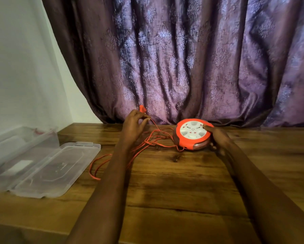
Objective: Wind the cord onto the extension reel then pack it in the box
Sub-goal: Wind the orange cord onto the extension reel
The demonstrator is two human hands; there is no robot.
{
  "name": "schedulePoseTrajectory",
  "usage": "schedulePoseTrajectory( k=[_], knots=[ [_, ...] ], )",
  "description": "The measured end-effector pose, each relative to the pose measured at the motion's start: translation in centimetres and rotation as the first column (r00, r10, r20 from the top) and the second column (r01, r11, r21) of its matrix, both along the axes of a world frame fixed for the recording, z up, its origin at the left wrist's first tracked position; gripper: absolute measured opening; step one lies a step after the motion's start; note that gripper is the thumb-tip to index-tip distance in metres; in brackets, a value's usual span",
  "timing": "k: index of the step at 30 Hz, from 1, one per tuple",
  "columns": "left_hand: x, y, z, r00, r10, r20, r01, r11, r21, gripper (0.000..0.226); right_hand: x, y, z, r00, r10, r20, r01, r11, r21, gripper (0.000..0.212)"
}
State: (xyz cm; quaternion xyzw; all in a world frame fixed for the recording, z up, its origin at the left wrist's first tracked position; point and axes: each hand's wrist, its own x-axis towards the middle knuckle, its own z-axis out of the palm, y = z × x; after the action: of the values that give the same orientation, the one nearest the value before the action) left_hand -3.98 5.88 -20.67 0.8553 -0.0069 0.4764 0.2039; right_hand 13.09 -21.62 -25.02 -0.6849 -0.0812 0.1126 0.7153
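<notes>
Extension reel (pixel 193 133): round, orange casing, white socket face tilted toward the viewer, brownish lower rim; rests on wooden table (pixel 183 182) near purple curtain (pixel 183 59). Right hand (pixel 216 136) grasps its right edge, thumb on the face.
Cord (pixel 147 141): thin, orange, mostly unwound, loose tangled loops left of reel.
Plug (pixel 142 108): orange, raised; left hand (pixel 133 127) pinches the cord just below it.
Box (pixel 22 152): clear plastic, open, far left; lid (pixel 56 168) alongside
</notes>
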Motion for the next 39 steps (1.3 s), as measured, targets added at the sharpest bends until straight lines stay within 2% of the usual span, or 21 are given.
schedulePoseTrajectory(
  k=[2, 4, 8, 12, 16, 18, 20, 22, 24, 25, 27, 28, 29, 32, 35, 36, 39],
  knots=[
    [0.2, 0.0, -0.1, 0.999, -0.016, -0.048, 0.014, 0.999, -0.035, 0.013, -0.1, 0.1, 0.1, 1.000, -0.006, 0.005, 0.006, 0.999, 0.032, 0.028],
    [0.4, -0.2, -0.3, 0.985, -0.048, -0.167, 0.036, 0.997, -0.072, 0.015, -0.3, 0.2, 0.3, 0.999, -0.020, 0.032, 0.018, 0.997, 0.075, 0.025],
    [0.7, -1.5, -1.1, 0.938, -0.114, -0.328, 0.104, 0.993, -0.046, 0.018, -0.5, -0.1, 1.1, 0.987, -0.109, 0.120, 0.093, 0.988, 0.126, 0.021],
    [1.1, -3.5, -1.2, 0.823, -0.258, -0.506, 0.217, 0.966, -0.140, 0.016, -0.2, -0.7, 1.5, 0.968, -0.189, 0.166, 0.164, 0.975, 0.153, 0.020],
    [1.4, -4.0, -1.8, 0.717, -0.286, -0.636, 0.190, 0.958, -0.216, 0.019, 0.1, -1.2, 1.4, 0.958, -0.238, 0.160, 0.204, 0.957, 0.206, 0.019],
    [1.6, -4.1, -2.2, 0.691, -0.305, -0.656, 0.158, 0.949, -0.274, 0.026, 0.3, -1.6, 1.4, 0.961, -0.231, 0.155, 0.197, 0.958, 0.208, 0.019],
    [1.7, -4.0, -2.4, 0.713, -0.330, -0.618, 0.135, 0.930, -0.341, 0.035, 0.6, -1.8, 1.1, 0.968, -0.204, 0.144, 0.175, 0.965, 0.193, 0.022],
    [2.1, -3.4, -2.2, 0.813, -0.235, -0.533, 0.071, 0.948, -0.310, 0.036, 0.7, -1.7, 0.6, 0.981, -0.168, 0.099, 0.146, 0.969, 0.199, 0.032],
    [2.8, -2.2, -2.0, 0.885, -0.032, -0.465, -0.075, 0.975, -0.211, 0.028, 0.5, -1.5, 0.2, 0.988, -0.140, 0.058, 0.125, 0.968, 0.219, 0.036],
    [3.1, -1.8, -2.0, 0.871, 0.061, -0.487, -0.147, 0.979, -0.140, 0.027, 0.3, -1.4, 0.1, 0.990, -0.135, 0.045, 0.121, 0.965, 0.231, 0.038],
    [3.7, -1.2, -2.8, 0.767, 0.193, -0.612, -0.235, 0.972, 0.011, 0.031, 0.0, -1.3, 0.0, 0.990, -0.136, 0.025, 0.125, 0.961, 0.246, 0.042],
    [4.0, -1.0, -3.4, 0.728, 0.220, -0.649, -0.261, 0.965, 0.035, 0.031, -0.1, -1.3, 0.1, 0.990, -0.143, 0.022, 0.133, 0.961, 0.242, 0.044],
    [4.1, -0.8, -3.8, 0.716, 0.225, -0.661, -0.282, 0.959, 0.022, 0.030, -0.3, -1.3, 0.2, 0.989, -0.147, 0.017, 0.139, 0.961, 0.239, 0.043],
    [4.9, -0.6, -4.1, 0.771, 0.163, -0.615, -0.260, 0.963, -0.070, 0.019, -0.2, -1.2, 0.6, 0.986, -0.167, -0.017, 0.165, 0.944, 0.285, 0.041],
    [5.7, -1.2, -4.0, 0.764, 0.119, -0.634, -0.215, 0.974, -0.076, 0.042, -0.5, -1.2, 1.3, 0.986, -0.151, -0.069, 0.166, 0.909, 0.382, 0.033],
    [5.7, -1.4, -4.1, 0.751, 0.120, -0.649, -0.214, 0.974, -0.069, 0.043, -0.6, -1.2, 1.7, 0.986, -0.148, -0.072, 0.164, 0.894, 0.417, 0.030],
    [5.8, -1.6, -4.4, 0.737, 0.149, -0.659, -0.226, 0.973, -0.033, 0.022, -1.0, -1.2, 3.2, 0.988, -0.147, -0.054, 0.154, 0.847, 0.510, 0.025]
  ],
)
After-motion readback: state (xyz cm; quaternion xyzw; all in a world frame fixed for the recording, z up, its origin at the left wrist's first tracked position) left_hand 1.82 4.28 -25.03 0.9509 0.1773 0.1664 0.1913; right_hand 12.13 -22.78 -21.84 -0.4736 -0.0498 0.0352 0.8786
